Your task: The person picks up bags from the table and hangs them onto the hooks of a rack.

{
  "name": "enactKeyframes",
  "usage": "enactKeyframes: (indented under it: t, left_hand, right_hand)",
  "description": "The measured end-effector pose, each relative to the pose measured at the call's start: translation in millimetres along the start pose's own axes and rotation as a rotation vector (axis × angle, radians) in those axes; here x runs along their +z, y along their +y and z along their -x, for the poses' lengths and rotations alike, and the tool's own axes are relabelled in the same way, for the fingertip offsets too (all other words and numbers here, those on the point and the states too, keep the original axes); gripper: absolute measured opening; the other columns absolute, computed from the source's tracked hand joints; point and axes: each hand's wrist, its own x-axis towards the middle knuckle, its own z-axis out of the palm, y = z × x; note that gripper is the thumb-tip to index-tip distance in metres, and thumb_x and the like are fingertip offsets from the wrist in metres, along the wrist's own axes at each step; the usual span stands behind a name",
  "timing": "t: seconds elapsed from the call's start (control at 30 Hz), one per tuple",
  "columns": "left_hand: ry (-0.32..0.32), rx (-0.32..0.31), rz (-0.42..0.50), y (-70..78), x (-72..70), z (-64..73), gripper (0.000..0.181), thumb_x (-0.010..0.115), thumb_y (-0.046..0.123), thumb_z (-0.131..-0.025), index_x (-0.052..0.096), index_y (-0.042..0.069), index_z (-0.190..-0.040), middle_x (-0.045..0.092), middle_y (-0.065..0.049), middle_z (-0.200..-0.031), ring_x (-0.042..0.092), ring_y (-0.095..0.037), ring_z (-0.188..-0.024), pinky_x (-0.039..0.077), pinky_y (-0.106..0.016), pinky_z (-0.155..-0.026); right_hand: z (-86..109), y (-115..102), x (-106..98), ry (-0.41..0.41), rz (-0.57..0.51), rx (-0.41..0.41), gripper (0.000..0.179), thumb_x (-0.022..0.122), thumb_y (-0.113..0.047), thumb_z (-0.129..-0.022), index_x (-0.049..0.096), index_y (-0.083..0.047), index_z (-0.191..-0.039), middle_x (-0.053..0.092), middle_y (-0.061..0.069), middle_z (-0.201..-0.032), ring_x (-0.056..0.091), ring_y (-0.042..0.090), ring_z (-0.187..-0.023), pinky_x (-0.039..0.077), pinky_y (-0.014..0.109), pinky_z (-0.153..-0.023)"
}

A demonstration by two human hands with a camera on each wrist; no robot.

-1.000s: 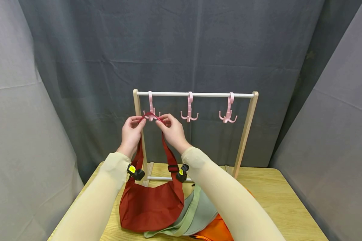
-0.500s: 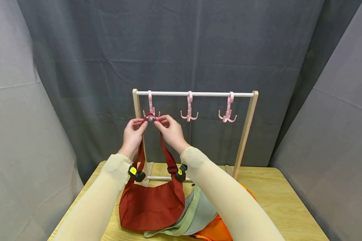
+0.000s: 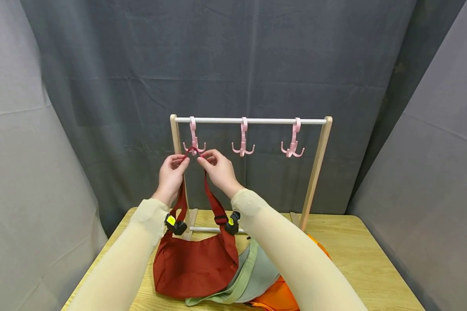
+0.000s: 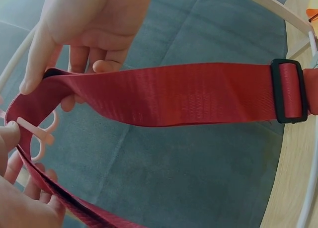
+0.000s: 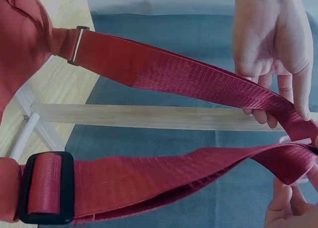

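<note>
A dark red shoulder bag [image 3: 196,268] hangs upright with its base at the tabletop. Its strap [image 3: 215,203] rises to a narrow loop at the leftmost pink hook [image 3: 193,129]. My left hand [image 3: 171,175] pinches the strap left of the loop's top. On the other side, my right hand [image 3: 219,172] pinches it between thumb and fingers. In the left wrist view, a pink prong [image 4: 39,130] crosses in front of the strap between both hands. Whether the strap rests on the hook, I cannot tell. A black buckle [image 5: 47,187] sits low on the right-hand strap.
A wooden rack [image 3: 317,172] with a white top bar [image 3: 270,121] carries two more pink hooks, at the middle [image 3: 243,136] and right [image 3: 294,138]. Beside the red bag lie a grey-green bag [image 3: 258,274] and an orange item [image 3: 278,296], partly under my right sleeve.
Both hands have lowered slightly with the strap, and the right hand has shifted a little left, which narrows the loop. The bag's body has barely moved.
</note>
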Motion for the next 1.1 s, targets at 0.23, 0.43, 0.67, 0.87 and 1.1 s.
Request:
enactKeyframes:
  t: [0.23, 0.43, 0.67, 0.87, 1.1]
  left_hand:
    - [-0.014, -0.016, -0.013, -1.5, 0.3, -2.9, 0.037, 0.066, 0.023, -0.102, 0.056, 0.003, -0.132, 0.058, -0.016, -0.131, 0.054, -0.026, -0.12, 0.044, -0.036, -0.104]
    - [-0.031, -0.026, -0.034, -2.5, -0.5, -2.8, 0.038, 0.064, 0.024, -0.104, 0.055, 0.004, -0.134, 0.057, -0.019, -0.137, 0.053, -0.032, -0.128, 0.041, -0.045, -0.113]
    - [-0.039, -0.035, -0.055, -4.5, 0.2, -3.9, 0.038, 0.062, 0.024, -0.104, 0.054, 0.005, -0.136, 0.056, -0.019, -0.138, 0.052, -0.032, -0.129, 0.042, -0.046, -0.114]
    - [-0.047, -0.038, -0.062, -3.5, 2.2, -4.4, 0.038, 0.062, 0.024, -0.105, 0.055, 0.004, -0.136, 0.058, -0.018, -0.137, 0.054, -0.031, -0.126, 0.044, -0.043, -0.109]
    - [-0.037, -0.04, -0.066, -4.7, 2.6, -3.7, 0.037, 0.062, 0.025, -0.104, 0.056, 0.005, -0.135, 0.059, -0.018, -0.136, 0.054, -0.03, -0.125, 0.044, -0.041, -0.104]
  right_hand:
    - [-3.3, 0.1, -0.6, -0.011, 0.01, 0.007, 0.028, 0.069, -0.036, -0.1, 0.069, -0.014, -0.117, 0.074, 0.011, -0.109, 0.068, 0.025, -0.1, 0.055, 0.038, -0.087]
    - [-4.4, 0.8, -1.6, -0.023, 0.012, 0.018, 0.029, 0.068, -0.036, -0.1, 0.069, -0.014, -0.118, 0.074, 0.012, -0.111, 0.069, 0.027, -0.102, 0.056, 0.041, -0.089]
    - [-4.9, 1.6, -2.0, -0.039, 0.023, 0.038, 0.03, 0.067, -0.037, -0.101, 0.068, -0.014, -0.12, 0.074, 0.012, -0.113, 0.069, 0.026, -0.103, 0.057, 0.041, -0.09]
    - [-6.5, 3.6, -3.3, -0.035, 0.034, 0.045, 0.03, 0.067, -0.037, -0.101, 0.068, -0.015, -0.12, 0.074, 0.012, -0.114, 0.069, 0.027, -0.103, 0.057, 0.042, -0.091]
    - [-7.3, 7.4, -2.7, -0.048, 0.032, 0.048, 0.031, 0.067, -0.037, -0.101, 0.068, -0.014, -0.121, 0.074, 0.013, -0.116, 0.07, 0.027, -0.105, 0.057, 0.043, -0.093]
